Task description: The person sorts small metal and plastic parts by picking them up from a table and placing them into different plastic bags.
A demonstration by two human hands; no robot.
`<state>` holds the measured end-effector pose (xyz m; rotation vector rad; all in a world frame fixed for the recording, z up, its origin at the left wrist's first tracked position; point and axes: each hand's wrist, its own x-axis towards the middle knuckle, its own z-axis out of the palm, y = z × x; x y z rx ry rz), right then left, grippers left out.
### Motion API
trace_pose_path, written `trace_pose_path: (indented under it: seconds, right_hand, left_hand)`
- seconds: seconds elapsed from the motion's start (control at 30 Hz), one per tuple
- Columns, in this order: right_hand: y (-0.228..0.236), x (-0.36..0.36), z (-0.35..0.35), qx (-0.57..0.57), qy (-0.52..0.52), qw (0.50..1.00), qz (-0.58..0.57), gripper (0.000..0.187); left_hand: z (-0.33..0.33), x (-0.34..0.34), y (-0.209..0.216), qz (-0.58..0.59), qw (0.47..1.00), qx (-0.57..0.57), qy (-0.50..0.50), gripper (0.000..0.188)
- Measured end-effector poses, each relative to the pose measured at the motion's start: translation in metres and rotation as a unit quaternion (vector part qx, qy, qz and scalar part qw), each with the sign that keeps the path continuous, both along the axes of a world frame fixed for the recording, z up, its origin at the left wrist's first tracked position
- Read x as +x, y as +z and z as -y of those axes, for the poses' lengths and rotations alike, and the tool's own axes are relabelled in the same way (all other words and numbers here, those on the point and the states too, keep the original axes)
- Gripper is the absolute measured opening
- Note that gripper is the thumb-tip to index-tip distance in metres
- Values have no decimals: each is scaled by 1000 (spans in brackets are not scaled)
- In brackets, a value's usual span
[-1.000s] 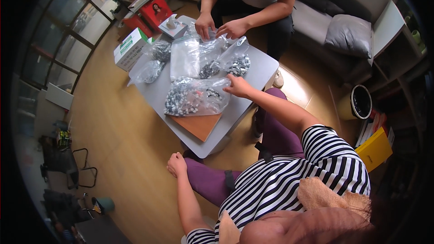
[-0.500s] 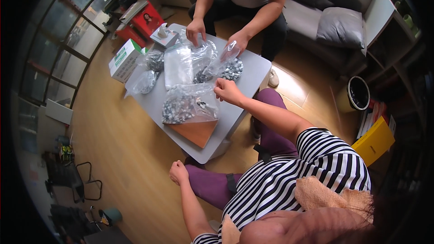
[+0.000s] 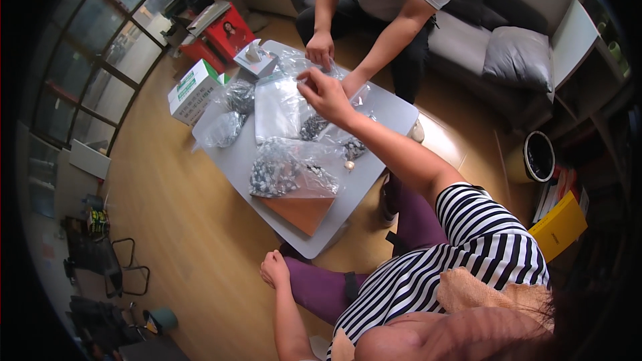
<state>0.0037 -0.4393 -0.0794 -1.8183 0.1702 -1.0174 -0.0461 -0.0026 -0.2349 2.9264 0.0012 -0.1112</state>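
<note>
My right hand (image 3: 326,97) is raised over the middle of the table, fingers bent and drawn together. Whatever they may hold is too small to make out. Beneath and beside it lie a flat stack of clear plastic bags (image 3: 274,117) and a clear bag with small dark and white pieces (image 3: 313,127). Nearer to me, a larger clear bag of black, white and grey pieces (image 3: 274,174) rests partly on a brown-orange board (image 3: 302,212). A small pale round object (image 3: 349,165) lies by that bag's right side. My left hand (image 3: 274,269) is loosely closed beside my knee.
Across the grey table (image 3: 231,175) sits a person, one hand (image 3: 321,49) at the bags, the other partly behind mine. More filled bags (image 3: 227,128), a tissue box (image 3: 256,60) and a white-green carton (image 3: 194,92) are at left. A bin (image 3: 537,156) stands at right.
My right hand has moved from the near bag's edge to farther over the table, toward the other person's hands. My left hand stays by my knee. The view has shifted slightly.
</note>
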Motion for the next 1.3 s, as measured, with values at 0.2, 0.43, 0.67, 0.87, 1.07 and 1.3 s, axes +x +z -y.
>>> trace_pose_path:
  seconds: [0.2,0.43,0.67,0.87,1.07,1.3]
  right_hand:
    - [-8,122,93,-58,-109,990,-62,22]
    - [-47,177,72,-51,-47,993,-96,14]
    - [-123,222,83,-248,-30,927,-281,19]
    - [-118,241,83,-194,103,882,-416,34]
    - [-120,234,65,-276,-12,864,-422,21]
    - [-120,236,69,-270,4,865,-424,17]
  left_hand:
    - [12,11,13,-6,1000,-9,14,32]
    - [2,34,14,-8,999,-30,20,30]
    - [14,45,17,-31,999,-39,18,33]
    - [11,47,13,-35,998,-39,33,31]
    - [18,49,21,-54,997,-38,42,31]
    - [18,51,19,-54,998,-19,31,32]
